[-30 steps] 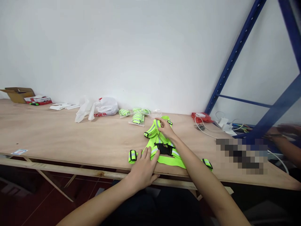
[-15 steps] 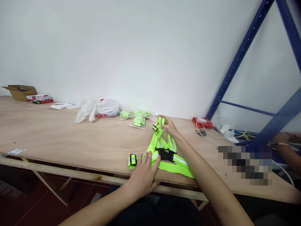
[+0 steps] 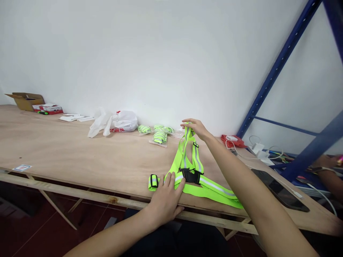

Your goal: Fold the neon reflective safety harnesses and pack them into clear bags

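The yellow-green reflective harness (image 3: 198, 161) lies at the near edge of the wooden table (image 3: 107, 157), belt running left-right, straps pointing toward the white wall (image 3: 160, 64). The left hand (image 3: 166, 200) rests on the belt, fingers extended, close together, beside the black buckle (image 3: 191, 176); the right hand's (image 3: 195, 127) fingers hold the strap tops raised. Beyond, a plastic bag (image 3: 127, 120) bears red characters, partly creased; the table label (image 3: 21, 167) is illegible.

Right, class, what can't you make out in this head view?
All in the head view:
Green harness, right end: hidden behind the right forearm.
Its part beneath the left hand: covered.
White bag, contents: its plastic hides them.
Co-worker's arm: blurred, cut off by the right edge.
Label, print: too small.
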A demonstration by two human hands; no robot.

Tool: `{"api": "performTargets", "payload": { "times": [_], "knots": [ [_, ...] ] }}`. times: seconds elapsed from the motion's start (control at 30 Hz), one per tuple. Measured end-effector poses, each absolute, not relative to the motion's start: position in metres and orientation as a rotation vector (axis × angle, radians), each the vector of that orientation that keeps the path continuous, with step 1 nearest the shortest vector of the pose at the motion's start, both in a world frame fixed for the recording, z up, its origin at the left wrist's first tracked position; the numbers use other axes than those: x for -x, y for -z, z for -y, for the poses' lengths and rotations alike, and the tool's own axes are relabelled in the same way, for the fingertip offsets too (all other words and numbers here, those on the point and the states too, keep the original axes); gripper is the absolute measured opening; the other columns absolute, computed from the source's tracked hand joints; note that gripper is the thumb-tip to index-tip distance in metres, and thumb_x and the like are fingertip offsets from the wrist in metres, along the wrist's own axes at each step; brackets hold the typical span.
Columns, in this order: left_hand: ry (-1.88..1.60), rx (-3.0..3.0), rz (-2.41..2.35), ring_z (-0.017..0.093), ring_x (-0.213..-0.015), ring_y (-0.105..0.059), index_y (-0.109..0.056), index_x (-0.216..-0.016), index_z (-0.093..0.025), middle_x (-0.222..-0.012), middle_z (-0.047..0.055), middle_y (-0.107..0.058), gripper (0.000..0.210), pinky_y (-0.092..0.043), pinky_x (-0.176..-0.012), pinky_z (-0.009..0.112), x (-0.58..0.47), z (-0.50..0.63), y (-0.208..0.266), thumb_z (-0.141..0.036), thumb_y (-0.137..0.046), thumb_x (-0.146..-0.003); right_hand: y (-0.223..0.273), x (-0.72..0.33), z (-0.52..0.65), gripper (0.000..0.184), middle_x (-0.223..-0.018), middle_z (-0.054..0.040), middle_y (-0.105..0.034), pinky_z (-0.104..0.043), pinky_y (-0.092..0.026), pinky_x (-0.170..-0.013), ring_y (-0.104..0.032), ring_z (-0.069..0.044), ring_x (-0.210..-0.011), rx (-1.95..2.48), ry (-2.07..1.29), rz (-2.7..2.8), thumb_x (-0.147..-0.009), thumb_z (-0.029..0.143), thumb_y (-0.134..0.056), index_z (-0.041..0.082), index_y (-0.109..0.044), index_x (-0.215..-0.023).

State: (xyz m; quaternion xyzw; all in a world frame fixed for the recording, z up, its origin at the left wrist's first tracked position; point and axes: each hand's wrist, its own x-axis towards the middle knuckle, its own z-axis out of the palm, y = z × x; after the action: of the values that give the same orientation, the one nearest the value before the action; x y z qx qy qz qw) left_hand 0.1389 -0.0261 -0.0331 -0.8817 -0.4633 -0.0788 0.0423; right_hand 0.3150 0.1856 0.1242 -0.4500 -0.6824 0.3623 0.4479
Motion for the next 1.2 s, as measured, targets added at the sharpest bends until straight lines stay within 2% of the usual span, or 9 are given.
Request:
{"api": "performTargets", "payload": {
  "times": [0.1,0.2,0.33,0.43,0.5,0.77,0.93,1.07,1.2],
  "knots": [
    [0.253,2.706,1.412,0.043,-0.146,-0.028,-0.026,-0.156,-0.017,-0.157,0.028,-0.031,0.087,-0.023,-0.115,0.059,-0.138,0.027,0.032,-0.057,-0.062,-0.088,-0.131,-0.312,-0.189,0.032,-0.099,-0.0088,-0.076,-0.030,-0.051,-0.068,-0.066,-0.023,-0.089,1.184,-0.709,1.813,-0.075,0.026,-0.068,0.017,-0.071,-0.105],
    [0.261,2.712,1.410,0.044,-0.146,-0.028,-0.028,-0.155,-0.016,-0.156,0.029,-0.032,0.085,-0.022,-0.115,0.058,-0.138,0.028,0.030,-0.055,-0.063,-0.088,-0.135,-0.308,-0.193,0.032,-0.095,-0.0077,-0.077,-0.032,-0.050,-0.075,-0.065,-0.023,-0.089,1.209,-0.614,1.914,-0.069,0.014,-0.065,0.017,-0.072,-0.100],
    [0.264,2.711,1.406,0.044,-0.145,-0.028,-0.029,-0.155,-0.016,-0.156,0.029,-0.032,0.085,-0.023,-0.115,0.058,-0.138,0.028,0.029,-0.056,-0.063,-0.088,-0.138,-0.309,-0.201,0.050,-0.091,-0.0063,-0.077,-0.033,-0.048,-0.077,-0.065,-0.024,-0.086,1.259,-0.522,2.106,-0.065,0.004,-0.062,0.018,-0.069,-0.113],
    [0.252,2.704,1.392,0.044,-0.145,-0.030,-0.030,-0.154,-0.015,-0.155,0.030,-0.033,0.083,-0.024,-0.114,0.058,-0.138,0.028,0.028,-0.055,-0.063,-0.088,-0.136,-0.315,-0.213,0.067,-0.101,-0.0073,-0.075,-0.037,-0.047,-0.084,-0.065,-0.028,-0.097,1.383,-0.357,2.260,-0.060,0.003,-0.069,0.022,-0.064,-0.123],
    [0.247,2.696,1.389,0.044,-0.145,-0.030,-0.030,-0.154,-0.016,-0.154,0.030,-0.034,0.082,-0.025,-0.114,0.058,-0.139,0.028,0.028,-0.055,-0.062,-0.089,-0.132,-0.320,-0.223,0.072,-0.102,-0.0095,-0.074,-0.041,-0.047,-0.085,-0.064,-0.032,-0.100,1.461,-0.327,2.267,-0.052,0.003,-0.076,0.022,-0.065,-0.121],
    [0.270,2.696,1.394,0.044,-0.145,-0.030,-0.030,-0.154,-0.017,-0.156,0.028,-0.033,0.083,-0.025,-0.114,0.059,-0.139,0.028,0.030,-0.056,-0.062,-0.088,-0.119,-0.329,-0.241,0.047,-0.092,-0.0137,-0.070,-0.048,-0.045,-0.092,-0.060,-0.040,-0.112,1.576,-0.418,2.064,-0.055,0.010,-0.084,0.021,-0.065,-0.097],
    [0.279,2.697,1.407,0.044,-0.145,-0.029,-0.030,-0.154,-0.019,-0.157,0.026,-0.032,0.082,-0.024,-0.114,0.059,-0.139,0.028,0.031,-0.053,-0.064,-0.087,-0.121,-0.328,-0.237,0.063,-0.076,-0.0059,-0.066,-0.044,-0.054,-0.074,-0.067,-0.031,-0.085,1.574,-0.652,1.822,-0.057,0.014,-0.086,0.017,-0.060,-0.115],
    [0.270,2.688,1.399,0.044,-0.144,-0.031,-0.031,-0.153,-0.017,-0.155,0.028,-0.034,0.082,-0.025,-0.114,0.058,-0.139,0.028,0.030,-0.054,-0.063,-0.088,-0.117,-0.322,-0.230,0.083,-0.074,-0.0023,-0.063,-0.038,-0.057,-0.057,-0.063,-0.021,-0.065,1.465,-0.822,1.608,-0.061,0.018,-0.086,0.014,-0.048,-0.135],
    [0.274,2.711,1.380,0.045,-0.144,-0.031,-0.031,-0.153,-0.016,-0.154,0.030,-0.034,0.082,-0.025,-0.113,0.060,-0.138,0.029,0.028,-0.055,-0.063,-0.088,-0.107,-0.313,-0.229,0.075,-0.072,0.0010,-0.062,-0.031,-0.057,-0.052,-0.058,-0.014,-0.054,1.298,-0.923,1.389,-0.067,0.017,-0.083,0.016,-0.048,-0.133]
  ]
}}
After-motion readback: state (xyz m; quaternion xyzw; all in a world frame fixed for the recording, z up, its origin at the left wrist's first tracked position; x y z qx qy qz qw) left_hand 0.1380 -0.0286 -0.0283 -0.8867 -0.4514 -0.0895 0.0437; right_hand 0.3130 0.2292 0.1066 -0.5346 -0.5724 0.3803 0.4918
